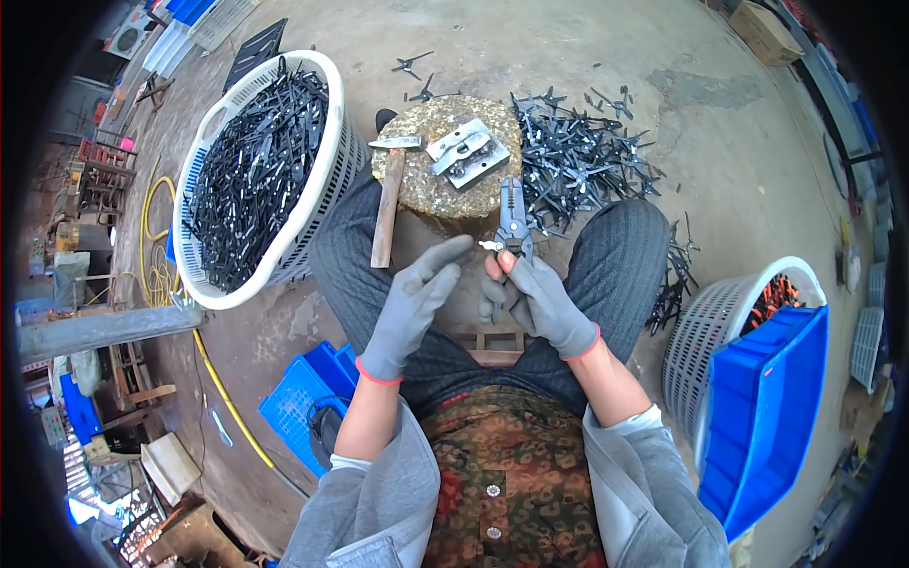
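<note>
Two gloved hands [412,308] [549,301], one hammer [389,204], one round block [443,115].

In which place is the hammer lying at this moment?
In the head view, the hammer lies on the left side of the round block, left of the metal fixture, its handle reaching past the block's near edge.

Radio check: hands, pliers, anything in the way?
Left hand open, empty. Right hand holding grey pliers, jaws pointing forward. Hammer and metal block on stump ahead, clear of both hands.

Free space separates the left hand [417,305] from the right hand [542,298], while the hammer [388,201] and metal block [469,155] obstruct the stump [422,189] beyond.
</note>
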`<action>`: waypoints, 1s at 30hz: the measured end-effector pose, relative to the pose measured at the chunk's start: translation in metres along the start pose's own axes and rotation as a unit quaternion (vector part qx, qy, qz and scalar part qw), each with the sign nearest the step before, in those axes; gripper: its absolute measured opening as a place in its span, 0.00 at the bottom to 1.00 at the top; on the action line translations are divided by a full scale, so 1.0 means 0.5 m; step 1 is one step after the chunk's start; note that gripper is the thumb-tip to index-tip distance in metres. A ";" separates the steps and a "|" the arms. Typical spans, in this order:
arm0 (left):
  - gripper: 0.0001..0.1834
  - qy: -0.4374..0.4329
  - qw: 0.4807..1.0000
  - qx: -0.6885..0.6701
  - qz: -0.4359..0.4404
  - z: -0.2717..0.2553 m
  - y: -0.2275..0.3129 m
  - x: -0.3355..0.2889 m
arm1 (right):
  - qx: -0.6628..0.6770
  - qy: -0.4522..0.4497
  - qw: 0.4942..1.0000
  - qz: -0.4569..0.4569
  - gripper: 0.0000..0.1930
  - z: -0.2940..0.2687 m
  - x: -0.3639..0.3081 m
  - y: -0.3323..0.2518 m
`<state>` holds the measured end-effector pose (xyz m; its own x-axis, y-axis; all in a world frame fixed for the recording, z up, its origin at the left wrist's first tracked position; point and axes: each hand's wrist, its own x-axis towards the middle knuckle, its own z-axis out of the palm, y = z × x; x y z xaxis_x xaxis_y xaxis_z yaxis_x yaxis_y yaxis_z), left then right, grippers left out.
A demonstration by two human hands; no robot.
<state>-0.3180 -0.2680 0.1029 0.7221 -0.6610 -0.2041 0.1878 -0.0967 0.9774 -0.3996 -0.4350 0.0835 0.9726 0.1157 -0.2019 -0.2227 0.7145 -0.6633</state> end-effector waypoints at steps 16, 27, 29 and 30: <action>0.16 -0.037 0.993 -0.110 -0.017 -0.008 -0.010 -0.013 | -0.073 -0.050 0.989 0.118 0.16 0.048 0.003 0.002; 0.14 -0.055 0.995 -0.073 -0.029 -0.022 -0.011 -0.020 | -0.191 -0.053 0.966 0.168 0.16 0.042 0.015 0.004; 0.15 -0.033 0.996 -0.078 -0.026 -0.019 -0.026 -0.017 | -0.186 -0.048 0.968 0.160 0.17 0.041 0.017 0.009; 0.16 -0.031 0.989 -0.139 -0.048 -0.019 -0.033 -0.015 | -0.158 -0.038 0.973 0.163 0.17 0.039 0.020 0.013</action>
<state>-0.3202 -0.2543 0.0880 0.6510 -0.7042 -0.2834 0.4357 0.0409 0.8992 -0.3898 -0.4159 0.0912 0.8464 0.3598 -0.3926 -0.5178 0.3843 -0.7643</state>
